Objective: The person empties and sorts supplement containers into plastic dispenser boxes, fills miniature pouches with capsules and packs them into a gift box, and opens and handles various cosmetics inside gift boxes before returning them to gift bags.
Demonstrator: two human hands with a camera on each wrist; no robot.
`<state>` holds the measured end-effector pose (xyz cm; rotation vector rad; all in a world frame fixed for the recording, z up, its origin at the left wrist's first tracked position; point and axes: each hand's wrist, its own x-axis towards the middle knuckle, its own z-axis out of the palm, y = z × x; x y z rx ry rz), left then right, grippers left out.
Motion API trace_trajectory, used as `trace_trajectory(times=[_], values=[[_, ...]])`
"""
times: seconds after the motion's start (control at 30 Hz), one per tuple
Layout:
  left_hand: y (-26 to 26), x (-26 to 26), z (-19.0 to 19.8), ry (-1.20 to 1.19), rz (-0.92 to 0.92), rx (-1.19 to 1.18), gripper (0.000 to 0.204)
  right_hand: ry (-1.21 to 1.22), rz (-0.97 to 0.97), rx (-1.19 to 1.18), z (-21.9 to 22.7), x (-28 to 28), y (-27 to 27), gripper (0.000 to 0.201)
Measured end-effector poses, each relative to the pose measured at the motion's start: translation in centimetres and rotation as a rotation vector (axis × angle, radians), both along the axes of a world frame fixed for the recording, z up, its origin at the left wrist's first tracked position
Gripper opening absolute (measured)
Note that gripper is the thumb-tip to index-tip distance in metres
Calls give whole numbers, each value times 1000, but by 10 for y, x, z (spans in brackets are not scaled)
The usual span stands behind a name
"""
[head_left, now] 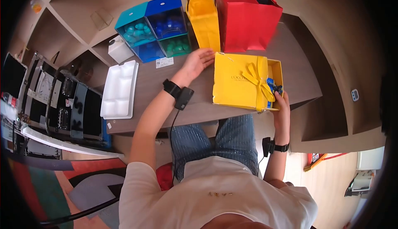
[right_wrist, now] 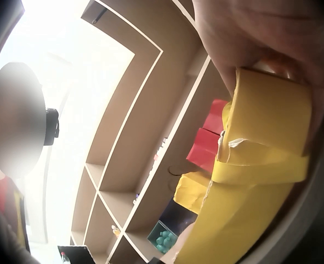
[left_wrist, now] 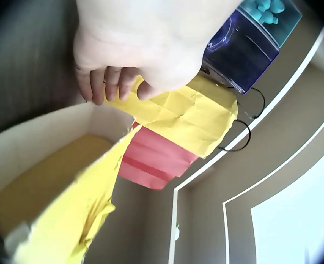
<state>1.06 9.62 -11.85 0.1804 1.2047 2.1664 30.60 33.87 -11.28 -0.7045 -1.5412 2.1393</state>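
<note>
A yellow gift box (head_left: 232, 90) with a ribbon bow (head_left: 258, 80) lies near the table's front edge. Its inner tray (head_left: 277, 68) sticks out at the right end, showing blue wrapped pieces (head_left: 270, 83). My right hand (head_left: 282, 115) grips that end, thumb on top by the blue pieces; the right wrist view shows the palm around the box end (right_wrist: 272, 110). By the box's far left corner is my left hand (head_left: 194, 67), fingers loosely extended and holding nothing. In the left wrist view, those fingers (left_wrist: 112, 80) lie just beyond the sleeve's open, hollow left end (left_wrist: 52, 129).
Behind the box stand a yellow paper bag (head_left: 205, 20) and a red paper bag (head_left: 246, 22). Stacked bins (head_left: 163, 18) with blue and green pieces are at the back left. A white compartment tray (head_left: 119, 90) lies left, near a white bottle (head_left: 119, 50) and a label (head_left: 164, 62).
</note>
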Motion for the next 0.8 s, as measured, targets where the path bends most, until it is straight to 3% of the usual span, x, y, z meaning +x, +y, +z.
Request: trace_trajectory(times=[0.1, 0.23, 0.33, 0.4, 0.43, 0.5, 0.6, 0.63, 0.8], values=[[-12, 12, 7, -24, -19, -9, 38, -38, 2, 90, 12, -7, -5, 50], [-55, 89, 48, -45, -16, -127, 53, -12, 108, 65, 8, -35, -21, 54], [-95, 113, 37, -11, 34, -82, 60, -2, 252, 41, 9, -65, -57, 56], [-122, 124, 32, 156, 261, -330, 52, -1, 331, 48, 18, -78, -90, 59], [-135, 129, 30, 144, 280, -338, 52, 18, 388, 65, 20, -86, -104, 60], [-162, 135, 26, 337, 459, -353, 29, 30, 478, 76, 21, -99, -125, 63], [-202, 135, 8, 347, 552, -369, 12, 30, 516, 58, 24, -107, -154, 63], [-204, 140, 11, 321, 656, -325, 12, 48, 527, 51, 19, -109, -158, 63], [-250, 144, -6, 255, 811, -299, 12, 52, 421, 52, 3, -113, -145, 57]])
